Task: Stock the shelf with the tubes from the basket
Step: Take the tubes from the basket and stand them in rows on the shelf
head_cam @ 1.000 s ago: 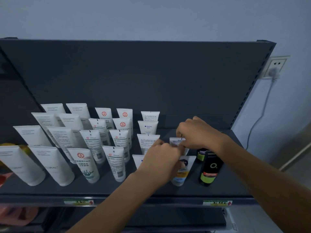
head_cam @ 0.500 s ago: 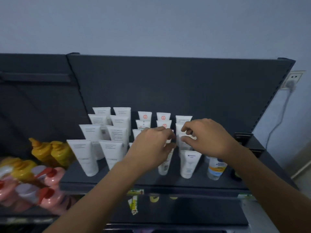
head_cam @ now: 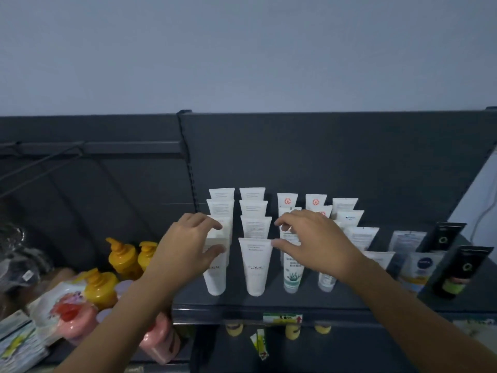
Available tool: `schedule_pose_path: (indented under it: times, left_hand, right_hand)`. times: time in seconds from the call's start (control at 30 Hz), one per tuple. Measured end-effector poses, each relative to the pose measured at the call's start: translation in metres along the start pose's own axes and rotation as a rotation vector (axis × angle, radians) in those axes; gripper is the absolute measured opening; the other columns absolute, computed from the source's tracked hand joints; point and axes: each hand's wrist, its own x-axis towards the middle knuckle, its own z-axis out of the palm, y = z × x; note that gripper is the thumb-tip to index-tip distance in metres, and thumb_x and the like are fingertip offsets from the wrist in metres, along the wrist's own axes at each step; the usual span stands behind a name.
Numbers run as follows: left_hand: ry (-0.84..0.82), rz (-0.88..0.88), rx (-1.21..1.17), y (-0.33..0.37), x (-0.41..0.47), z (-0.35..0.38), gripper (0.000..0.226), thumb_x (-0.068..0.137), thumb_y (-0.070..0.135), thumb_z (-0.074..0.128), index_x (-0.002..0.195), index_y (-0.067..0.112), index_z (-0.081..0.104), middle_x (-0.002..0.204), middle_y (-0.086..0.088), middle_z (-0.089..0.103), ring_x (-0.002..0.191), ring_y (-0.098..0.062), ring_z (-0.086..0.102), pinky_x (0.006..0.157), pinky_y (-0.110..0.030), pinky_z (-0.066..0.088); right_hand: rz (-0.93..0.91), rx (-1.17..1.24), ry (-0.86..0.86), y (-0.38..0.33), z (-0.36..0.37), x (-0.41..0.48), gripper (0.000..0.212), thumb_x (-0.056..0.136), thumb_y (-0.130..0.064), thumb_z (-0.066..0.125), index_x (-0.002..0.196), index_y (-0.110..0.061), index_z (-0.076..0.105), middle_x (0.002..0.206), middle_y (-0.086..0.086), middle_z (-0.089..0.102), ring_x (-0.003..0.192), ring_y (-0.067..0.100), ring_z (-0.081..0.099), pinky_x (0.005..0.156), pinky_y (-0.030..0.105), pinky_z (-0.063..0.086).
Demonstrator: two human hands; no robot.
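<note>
Several rows of white tubes [head_cam: 252,208] stand cap-down on the dark top shelf [head_cam: 242,305]. My left hand [head_cam: 185,246] grips the crimped top of the front-left white tube [head_cam: 214,278], thumb in front and fingers behind. My right hand [head_cam: 317,243] hovers with fingers spread over the middle rows. Its thumb touches the top corner of the FLORAL tube [head_cam: 255,267] and its fingers hide the top of a green-printed tube [head_cam: 292,273]. No basket is in view.
Black tubes [head_cam: 464,270] and a blue-labelled tube [head_cam: 422,267] stand at the shelf's right end. Lower left holds yellow pump bottles [head_cam: 121,259], pink bottles [head_cam: 75,319] and packets. A price tag [head_cam: 282,318] sits on the shelf's front edge.
The view has swung left and both hands have moved left along the rows, from the right-hand tubes to the two leftmost columns. My left hand now holds the front-left tube.
</note>
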Motion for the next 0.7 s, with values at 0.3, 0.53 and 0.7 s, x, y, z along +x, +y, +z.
schedule_pose_path:
  times: [0.3, 0.53, 0.7]
  left_hand:
    - [-0.217, -0.010, 0.064, -0.018, 0.002, 0.038, 0.050, 0.085, 0.040, 0.068, 0.129, 0.029, 0.048, 0.126, 0.008, 0.059, 0.111, -0.014, 0.056, 0.086, -0.028, 0.050]
    - [-0.182, 0.004, 0.099, -0.023, 0.001, 0.048, 0.041, 0.086, 0.025, 0.067, 0.123, 0.027, 0.051, 0.125, 0.006, 0.062, 0.108, -0.015, 0.058, 0.079, -0.025, 0.050]
    - [-0.168, 0.000, 0.078, -0.023, 0.004, 0.048, 0.041, 0.085, 0.022, 0.068, 0.122, 0.028, 0.052, 0.123, 0.007, 0.063, 0.106, -0.015, 0.059, 0.078, -0.024, 0.049]
  right_hand:
    - [-0.083, -0.252, -0.220, -0.036, 0.058, 0.041, 0.056, 0.075, -0.059, 0.071, 0.111, -0.018, 0.059, 0.100, 0.002, 0.071, 0.089, 0.026, 0.063, 0.087, 0.041, 0.045]
    - [-0.067, -0.275, -0.218, -0.042, 0.064, 0.038, 0.030, 0.087, -0.025, 0.071, 0.107, -0.011, 0.054, 0.105, 0.007, 0.068, 0.094, 0.031, 0.061, 0.077, 0.037, 0.039]
    - [-0.064, -0.274, -0.203, -0.040, 0.067, 0.037, 0.031, 0.087, -0.024, 0.071, 0.108, -0.012, 0.054, 0.105, 0.006, 0.068, 0.093, 0.030, 0.062, 0.079, 0.038, 0.040]
